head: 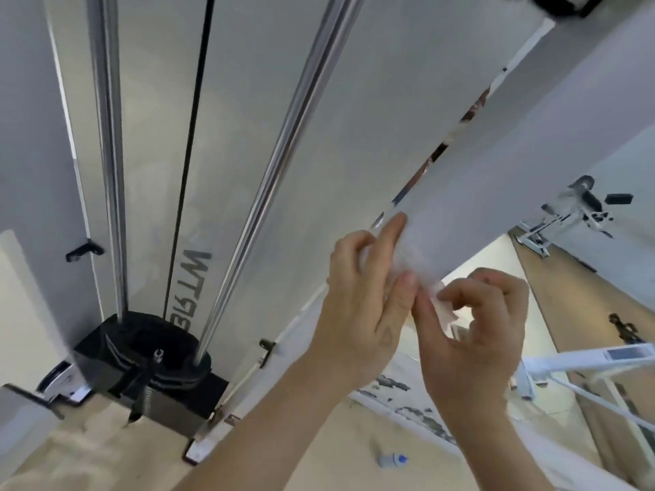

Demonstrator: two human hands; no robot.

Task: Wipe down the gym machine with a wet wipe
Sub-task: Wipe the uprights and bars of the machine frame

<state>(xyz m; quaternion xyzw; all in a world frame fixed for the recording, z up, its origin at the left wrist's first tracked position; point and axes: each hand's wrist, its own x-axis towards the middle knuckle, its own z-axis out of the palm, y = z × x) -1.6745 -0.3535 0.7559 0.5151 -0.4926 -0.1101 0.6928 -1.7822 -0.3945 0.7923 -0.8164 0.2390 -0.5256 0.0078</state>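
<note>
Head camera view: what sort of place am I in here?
Most likely a gym: a cable machine with chrome guide rods and a black weight stack stands right ahead, and another white exercise machine sits across the wooden floor.

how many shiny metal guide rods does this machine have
2. One chrome rod stands left of the black cable, the other right of it; both run down into the weight stack. None looks hidden.

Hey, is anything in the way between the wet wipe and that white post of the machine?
Nothing visible: the left hand and right hand pinch the wet wipe right at the white post.
</note>
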